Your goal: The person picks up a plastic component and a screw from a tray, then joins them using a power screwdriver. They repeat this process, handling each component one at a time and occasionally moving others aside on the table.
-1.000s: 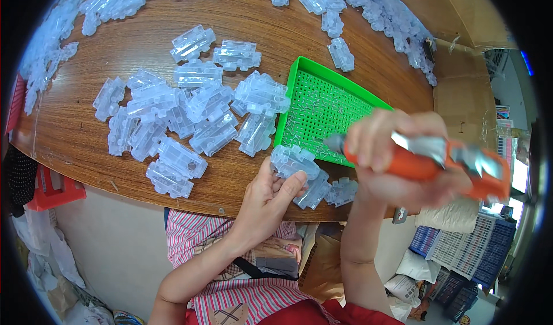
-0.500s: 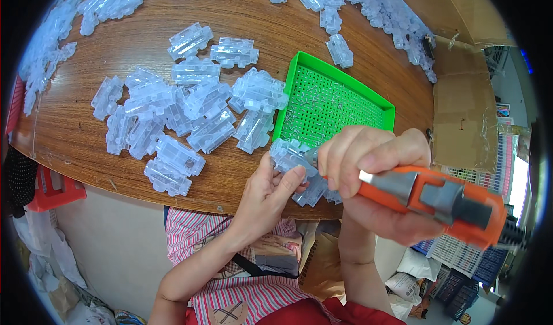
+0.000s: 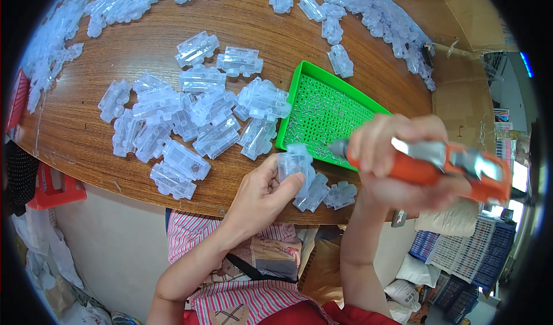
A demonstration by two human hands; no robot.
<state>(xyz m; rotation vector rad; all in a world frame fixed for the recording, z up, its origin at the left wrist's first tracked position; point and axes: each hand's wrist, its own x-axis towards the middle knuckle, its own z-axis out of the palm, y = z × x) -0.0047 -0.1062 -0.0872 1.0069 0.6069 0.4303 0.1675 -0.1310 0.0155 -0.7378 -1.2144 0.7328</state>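
Note:
Between the thumb and fingers of my left hand [image 3: 262,195] is a clear plastic housing [image 3: 295,165], held at the table's front edge. My right hand [image 3: 397,158] is wrapped round an orange electric screwdriver [image 3: 423,162], slightly smeared by motion. The screwdriver's dark tip [image 3: 337,147] points left, over the near edge of a green perforated tray [image 3: 282,130], and stands apart from the housing. Many small silver screws [image 3: 314,103] lie scattered in the tray. Beneath my left hand's housing, a few more clear housings [image 3: 340,194] rest on the table.
A loose heap of clear housings [image 3: 184,109] lies left of the tray on the wooden table [image 3: 144,43]. Larger piles line the far left and far right edges. A cardboard sheet [image 3: 461,100] stands at the right. A red stool [image 3: 57,189] is below the table at left.
The screwdriver has drawn away from the housing, up and to the right. My left hand still holds the housing, now turned more upright.

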